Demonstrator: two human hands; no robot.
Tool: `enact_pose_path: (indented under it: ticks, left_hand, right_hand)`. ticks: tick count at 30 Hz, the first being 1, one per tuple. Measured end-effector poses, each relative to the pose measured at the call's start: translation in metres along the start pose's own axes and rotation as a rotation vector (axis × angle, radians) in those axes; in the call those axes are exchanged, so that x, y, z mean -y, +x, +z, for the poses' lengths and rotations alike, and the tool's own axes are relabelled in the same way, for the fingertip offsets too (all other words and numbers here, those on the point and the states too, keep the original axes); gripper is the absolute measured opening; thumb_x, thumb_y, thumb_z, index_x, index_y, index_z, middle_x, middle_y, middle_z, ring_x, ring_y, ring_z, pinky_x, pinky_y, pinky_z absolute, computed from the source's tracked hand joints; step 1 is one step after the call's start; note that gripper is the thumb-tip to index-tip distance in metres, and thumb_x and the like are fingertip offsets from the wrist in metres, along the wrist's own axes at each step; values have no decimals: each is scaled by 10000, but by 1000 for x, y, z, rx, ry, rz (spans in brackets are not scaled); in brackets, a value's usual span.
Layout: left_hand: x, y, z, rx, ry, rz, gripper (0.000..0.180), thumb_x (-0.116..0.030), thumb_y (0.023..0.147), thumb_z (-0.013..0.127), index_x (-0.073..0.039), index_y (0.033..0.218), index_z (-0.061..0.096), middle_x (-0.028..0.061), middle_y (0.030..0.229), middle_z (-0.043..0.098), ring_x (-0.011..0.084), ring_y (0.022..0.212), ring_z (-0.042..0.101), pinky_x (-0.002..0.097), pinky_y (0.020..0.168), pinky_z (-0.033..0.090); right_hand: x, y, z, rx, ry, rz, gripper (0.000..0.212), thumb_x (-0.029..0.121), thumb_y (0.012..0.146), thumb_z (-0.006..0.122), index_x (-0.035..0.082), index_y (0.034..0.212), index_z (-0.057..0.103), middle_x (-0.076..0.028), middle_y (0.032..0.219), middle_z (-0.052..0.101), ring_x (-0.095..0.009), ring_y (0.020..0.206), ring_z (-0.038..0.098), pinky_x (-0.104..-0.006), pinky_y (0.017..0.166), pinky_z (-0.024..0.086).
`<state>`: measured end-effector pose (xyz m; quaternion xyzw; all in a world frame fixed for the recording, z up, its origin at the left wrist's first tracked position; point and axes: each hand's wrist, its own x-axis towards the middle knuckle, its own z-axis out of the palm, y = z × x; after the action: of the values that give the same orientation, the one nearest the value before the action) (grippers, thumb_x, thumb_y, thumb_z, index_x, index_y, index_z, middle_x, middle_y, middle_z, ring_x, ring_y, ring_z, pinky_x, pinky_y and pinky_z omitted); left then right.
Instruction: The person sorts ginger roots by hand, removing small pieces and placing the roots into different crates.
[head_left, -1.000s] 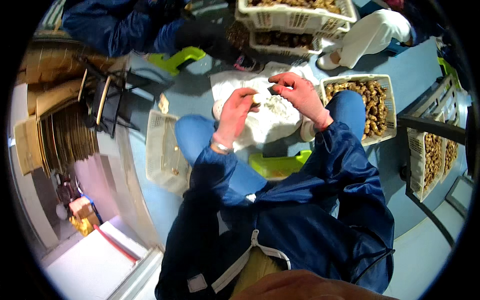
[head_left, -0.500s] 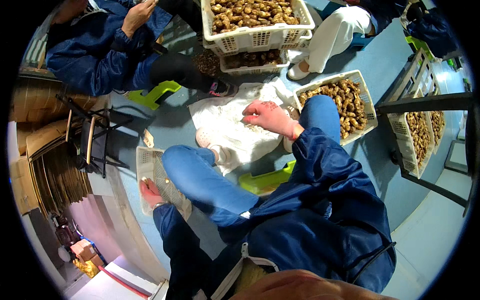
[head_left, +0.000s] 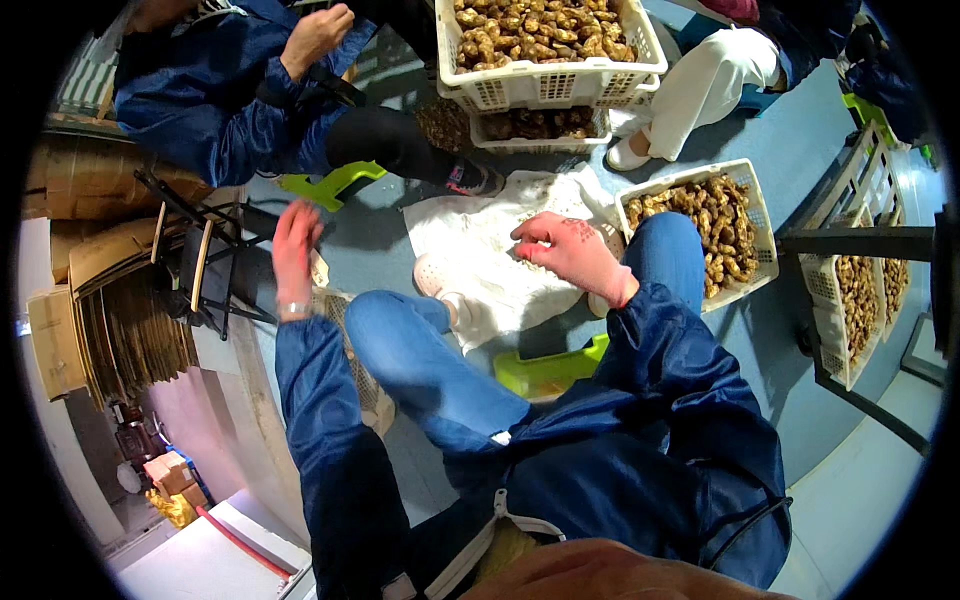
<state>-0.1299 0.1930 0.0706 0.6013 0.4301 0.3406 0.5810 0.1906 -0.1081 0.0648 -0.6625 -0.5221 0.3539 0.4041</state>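
Note:
My left hand, in a pinkish glove, is raised beside my left knee, above the far end of a pale mesh-sided basket. Motion smears its fingers, so what they hold, if anything, does not show. My right hand, also pinkish with a red pattern on its back, is over a white cloth scattered with small pale scraps. Its thumb and fingers are drawn together; anything between them is hidden. Just right of it, partly behind my right knee, stands a white crate of brown knobbly, root-like pieces.
Stacked white crates of similar pieces stand ahead, between two seated people. A green plastic stool shows between my legs. A folding chair and flattened cardboard are at left; a black metal rack and more crates at right.
My left hand has risen from the basket and moved forward, away from me. My right hand keeps its closed shape over the cloth. The whole view has shifted slightly.

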Motion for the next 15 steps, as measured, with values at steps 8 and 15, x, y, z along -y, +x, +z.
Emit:
enact_pose_path:
  ticks: [8, 15]
  left_hand:
    - [-52, 142, 278, 410, 559, 401, 614, -374, 846, 703, -18, 1311, 519, 197, 1266, 573, 313, 1191, 542, 361, 1007, 417]
    - [-53, 197, 370, 452, 1156, 354, 876, -698, 761, 612, -244, 1472, 378, 193, 1485, 384, 334, 1401, 315, 406, 1139, 275]
  right_hand:
    - [-4, -5, 6, -107, -79, -230, 194, 193, 838, 673, 34, 948, 654, -113, 976, 647, -291, 951, 618, -364, 828, 497]
    - [6, -11, -19, -163, -36, -181, 107, 169, 822, 651, 68, 856, 660, -61, 1062, 661, -267, 981, 609, -363, 848, 492]
